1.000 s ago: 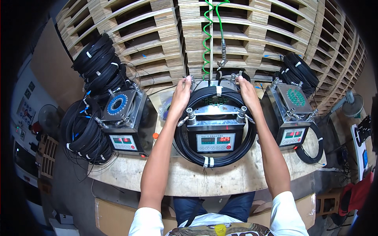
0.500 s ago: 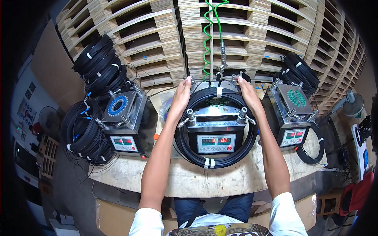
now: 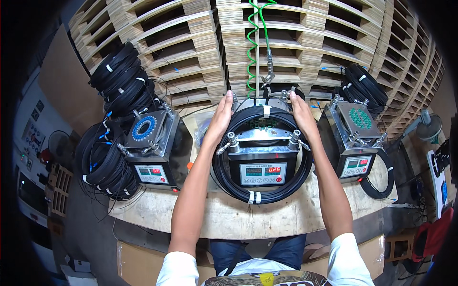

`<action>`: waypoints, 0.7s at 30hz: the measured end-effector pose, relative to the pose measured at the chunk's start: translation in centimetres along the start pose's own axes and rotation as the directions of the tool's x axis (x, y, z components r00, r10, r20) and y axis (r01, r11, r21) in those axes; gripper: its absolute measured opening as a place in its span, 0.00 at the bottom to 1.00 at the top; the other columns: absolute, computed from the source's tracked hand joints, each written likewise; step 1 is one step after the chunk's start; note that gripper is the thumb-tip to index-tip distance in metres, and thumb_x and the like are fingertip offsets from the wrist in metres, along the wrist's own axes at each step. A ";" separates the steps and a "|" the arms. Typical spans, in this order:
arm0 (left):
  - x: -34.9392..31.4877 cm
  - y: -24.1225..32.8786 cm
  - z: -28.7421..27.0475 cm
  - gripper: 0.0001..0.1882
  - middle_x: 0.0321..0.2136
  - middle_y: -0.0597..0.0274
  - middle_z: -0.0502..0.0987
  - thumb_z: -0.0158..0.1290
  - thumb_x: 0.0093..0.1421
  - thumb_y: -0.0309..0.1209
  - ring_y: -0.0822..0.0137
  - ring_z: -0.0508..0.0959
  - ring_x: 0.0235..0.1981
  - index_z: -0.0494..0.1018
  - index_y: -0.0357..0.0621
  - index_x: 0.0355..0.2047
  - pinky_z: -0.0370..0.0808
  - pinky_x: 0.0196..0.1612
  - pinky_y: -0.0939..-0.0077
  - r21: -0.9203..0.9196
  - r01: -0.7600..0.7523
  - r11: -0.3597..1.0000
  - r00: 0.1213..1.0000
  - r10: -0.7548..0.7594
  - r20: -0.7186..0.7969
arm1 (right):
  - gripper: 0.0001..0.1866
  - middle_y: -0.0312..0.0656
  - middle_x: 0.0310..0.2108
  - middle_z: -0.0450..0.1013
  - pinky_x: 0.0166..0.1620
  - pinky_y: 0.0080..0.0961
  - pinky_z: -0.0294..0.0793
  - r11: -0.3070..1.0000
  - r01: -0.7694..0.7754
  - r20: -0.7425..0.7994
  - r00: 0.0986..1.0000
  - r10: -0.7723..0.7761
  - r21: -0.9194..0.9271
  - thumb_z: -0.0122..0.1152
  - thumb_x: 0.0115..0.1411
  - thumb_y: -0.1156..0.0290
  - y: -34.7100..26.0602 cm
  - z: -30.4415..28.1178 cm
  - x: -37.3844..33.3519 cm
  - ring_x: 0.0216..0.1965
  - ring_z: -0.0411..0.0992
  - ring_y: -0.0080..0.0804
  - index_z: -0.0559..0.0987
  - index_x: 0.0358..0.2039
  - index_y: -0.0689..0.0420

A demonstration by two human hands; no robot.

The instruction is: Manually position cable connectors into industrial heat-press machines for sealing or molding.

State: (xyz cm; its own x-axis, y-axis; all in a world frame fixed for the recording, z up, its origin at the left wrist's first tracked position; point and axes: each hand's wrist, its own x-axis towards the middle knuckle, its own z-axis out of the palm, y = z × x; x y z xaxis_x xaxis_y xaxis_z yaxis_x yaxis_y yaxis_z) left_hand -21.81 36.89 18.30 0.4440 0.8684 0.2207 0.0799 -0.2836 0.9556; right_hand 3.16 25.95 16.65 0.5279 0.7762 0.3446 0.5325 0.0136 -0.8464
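A coil of black cable (image 3: 219, 175), bound with white tape, rings the middle polishing-type machine (image 3: 263, 157), which has a steel top, corner clamps and a lit panel. My left hand (image 3: 221, 118) lies along the coil's far left side, fingers straight and together, the tips beside a far corner clamp. On the opposite side my right hand (image 3: 302, 114) mirrors it, fingers stretched out next to the other far clamp (image 3: 285, 95). Both palms face inward, close to or against the coil; exact contact cannot be made out. Neither hand is wrapped round anything.
Similar machines stand left (image 3: 151, 148) with a blue ring fixture and right (image 3: 350, 138) with green parts. Black cable coils (image 3: 112, 157) pile up at the left, others (image 3: 361, 88) at the back right. A green air hose (image 3: 268, 35) hangs before stacked wooden pallets (image 3: 186, 35).
Both hands keep nearly the same place beside the coil. The lit readings on the machine panels differ, and the whole view has shifted very slightly.
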 end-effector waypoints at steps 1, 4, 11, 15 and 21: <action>0.0 0.0 0.1 0.47 0.64 0.45 0.67 0.35 0.70 0.66 0.57 0.71 0.59 0.60 0.33 0.68 0.69 0.58 0.66 0.003 -0.002 1.000 1.000 0.002 -0.006 | 0.36 0.59 0.50 0.77 0.57 0.39 0.69 0.999 0.023 0.023 0.999 -0.022 -0.029 0.39 0.72 0.40 0.0 -0.2 0.1 0.55 0.73 0.56 0.75 0.56 0.62; 0.1 -0.1 0.1 0.46 0.58 0.47 0.72 0.36 0.70 0.66 0.60 0.74 0.52 0.62 0.32 0.65 0.70 0.56 0.68 0.024 -0.007 1.000 0.999 0.008 -0.038 | 0.35 0.59 0.52 0.76 0.59 0.38 0.68 0.999 0.022 0.042 0.999 -0.023 0.023 0.41 0.73 0.43 0.3 -0.1 0.2 0.57 0.73 0.55 0.74 0.58 0.63; 0.5 -0.6 0.1 0.45 0.48 0.51 0.76 0.37 0.70 0.65 0.66 0.74 0.40 0.65 0.31 0.63 0.70 0.51 0.71 0.030 -0.004 1.000 0.999 0.006 -0.054 | 0.33 0.58 0.56 0.74 0.62 0.35 0.66 0.998 0.002 0.056 0.998 -0.005 0.056 0.43 0.73 0.45 1.5 0.3 0.7 0.60 0.71 0.53 0.74 0.59 0.64; 0.0 -0.1 0.0 0.45 0.51 0.51 0.75 0.37 0.70 0.65 0.65 0.73 0.42 0.64 0.31 0.64 0.70 0.53 0.71 0.028 0.017 0.999 0.999 -0.015 -0.046 | 0.31 0.48 0.55 0.72 0.56 0.33 0.73 0.990 -0.019 0.064 0.998 0.010 0.137 0.44 0.73 0.46 1.6 0.4 0.7 0.56 0.71 0.37 0.75 0.58 0.62; -0.2 0.0 -0.1 0.45 0.58 0.47 0.72 0.36 0.70 0.64 0.64 0.73 0.46 0.62 0.33 0.66 0.70 0.55 0.70 0.009 0.023 1.000 1.000 -0.023 0.015 | 0.33 0.52 0.57 0.73 0.59 0.34 0.71 0.995 -0.092 0.126 0.988 0.086 0.042 0.43 0.73 0.44 0.7 -0.2 0.6 0.59 0.71 0.41 0.77 0.57 0.63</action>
State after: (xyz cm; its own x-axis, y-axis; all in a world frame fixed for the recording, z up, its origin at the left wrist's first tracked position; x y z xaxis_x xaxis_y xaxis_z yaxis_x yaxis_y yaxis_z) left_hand -22.01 36.80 18.33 0.4553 0.8686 0.1956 0.0981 -0.2673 0.9586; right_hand 3.95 26.30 16.33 0.4844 0.8476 0.2167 0.4534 -0.0314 -0.8908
